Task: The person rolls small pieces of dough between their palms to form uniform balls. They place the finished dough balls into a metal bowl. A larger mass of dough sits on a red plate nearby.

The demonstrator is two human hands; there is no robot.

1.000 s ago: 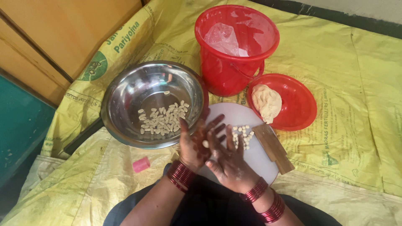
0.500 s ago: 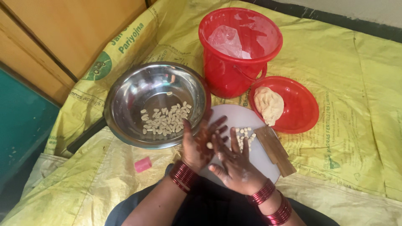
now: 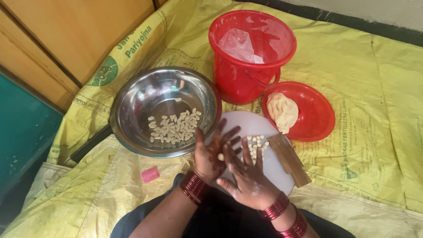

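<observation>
Small pale dough piece (image 3: 220, 156) lies between both palms, over near edge of round white board (image 3: 260, 128). Left hand (image 3: 211, 154) palm up, fingers spread, grip released. Right hand (image 3: 246, 178) flat across it, fingers straight, pressing piece. More pale pieces (image 3: 256, 145) on board; many in round steel bowl (image 3: 132, 101) just left.

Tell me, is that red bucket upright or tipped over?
Upright: the red bucket stands on the yellow sheet, its open mouth up, a clear plastic bag inside.
</observation>
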